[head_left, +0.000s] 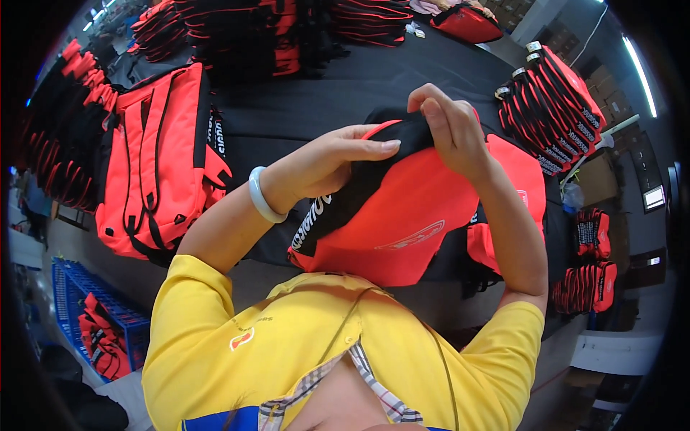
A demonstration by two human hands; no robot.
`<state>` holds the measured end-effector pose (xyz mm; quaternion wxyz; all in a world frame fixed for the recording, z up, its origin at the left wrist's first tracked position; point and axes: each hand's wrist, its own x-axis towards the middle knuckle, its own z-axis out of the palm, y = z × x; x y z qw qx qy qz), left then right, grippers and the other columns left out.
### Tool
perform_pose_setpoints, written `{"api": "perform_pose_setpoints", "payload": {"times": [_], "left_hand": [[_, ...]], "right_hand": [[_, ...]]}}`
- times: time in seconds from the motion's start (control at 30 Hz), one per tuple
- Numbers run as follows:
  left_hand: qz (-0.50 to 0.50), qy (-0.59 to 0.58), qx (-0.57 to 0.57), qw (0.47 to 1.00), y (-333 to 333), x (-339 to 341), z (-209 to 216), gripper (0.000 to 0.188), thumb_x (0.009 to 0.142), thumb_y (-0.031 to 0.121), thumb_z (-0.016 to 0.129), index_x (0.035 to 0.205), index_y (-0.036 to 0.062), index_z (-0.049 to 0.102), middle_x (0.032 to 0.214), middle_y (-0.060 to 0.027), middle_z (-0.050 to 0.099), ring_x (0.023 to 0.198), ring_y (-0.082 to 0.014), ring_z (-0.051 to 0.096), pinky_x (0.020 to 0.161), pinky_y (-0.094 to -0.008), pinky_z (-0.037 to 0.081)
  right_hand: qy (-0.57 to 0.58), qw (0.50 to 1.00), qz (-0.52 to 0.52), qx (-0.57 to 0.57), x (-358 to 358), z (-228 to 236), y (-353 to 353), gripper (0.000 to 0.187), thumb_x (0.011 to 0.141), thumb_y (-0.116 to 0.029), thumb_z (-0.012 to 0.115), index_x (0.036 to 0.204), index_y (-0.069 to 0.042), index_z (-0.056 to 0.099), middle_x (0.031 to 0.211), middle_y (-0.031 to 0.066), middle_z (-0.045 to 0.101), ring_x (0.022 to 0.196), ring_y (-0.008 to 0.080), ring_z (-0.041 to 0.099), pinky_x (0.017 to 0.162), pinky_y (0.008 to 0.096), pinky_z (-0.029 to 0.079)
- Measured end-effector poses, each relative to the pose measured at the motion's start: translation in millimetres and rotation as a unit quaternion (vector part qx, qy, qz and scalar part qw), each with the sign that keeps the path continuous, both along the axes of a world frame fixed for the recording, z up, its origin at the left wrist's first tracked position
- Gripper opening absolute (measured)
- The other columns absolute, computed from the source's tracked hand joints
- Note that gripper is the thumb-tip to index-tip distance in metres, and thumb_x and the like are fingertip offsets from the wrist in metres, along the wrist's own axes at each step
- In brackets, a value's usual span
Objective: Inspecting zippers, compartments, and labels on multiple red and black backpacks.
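A red and black bag (pixel 402 230) is tilted up in front of my chest, its red panel with a pale printed mark facing me and a black side strip with white lettering on the left. My left hand (pixel 323 161) grips its black upper left edge, the thumb stretched along the top and the other fingers partly hidden behind the fabric. At the upper right edge my right hand (pixel 456 133) is closed, thumb and fingers bent together at the black rim. Whether a small part is pinched there I cannot make out. A pale bracelet (pixel 264 195) circles my left wrist.
Another red bag with straps (pixel 151 158) lies left on the black table (pixel 280 108). Stacks of bags stand at the far left (pixel 65 136), back (pixel 237 36) and right (pixel 550 108). One more red bag (pixel 517 179) lies behind my right forearm. A person's hand touches a far bag (pixel 467 24).
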<state>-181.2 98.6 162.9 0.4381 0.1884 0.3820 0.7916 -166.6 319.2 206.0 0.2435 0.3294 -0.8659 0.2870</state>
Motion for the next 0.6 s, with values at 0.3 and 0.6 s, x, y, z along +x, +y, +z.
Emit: {"api": "perform_pose_setpoints", "payload": {"times": [0.3, 0.6], "left_hand": [[0.04, 0.018, 0.028, 0.999, 5, 17, -20, 0.019, 0.096, 0.02, 0.06, 0.105, 0.0032, 0.064, 0.098, -0.0039, 0.069, 0.085, -0.008, 0.066, 0.079, -0.0228, 0.053], [0.143, 0.035, 0.121, 0.982, 4, 25, -27, 0.019, 0.096, 0.018, 0.059, 0.106, 0.0029, 0.064, 0.101, -0.0046, 0.069, 0.089, -0.0101, 0.065, 0.081, -0.0263, 0.053]], "right_hand": [[-0.042, 0.997, 0.064, -0.026, -13, -23, -2, 0.031, 0.102, -0.025, 0.038, 0.085, -0.004, 0.052, 0.056, 0.0147, 0.043, 0.052, 0.0345, 0.05, 0.052, 0.0378, 0.039], [-0.075, 0.995, 0.051, -0.044, -23, -33, -4, 0.036, 0.102, -0.029, 0.036, 0.082, -0.002, 0.05, 0.063, 0.0179, 0.047, 0.06, 0.0385, 0.051, 0.057, 0.0382, 0.042]]}}
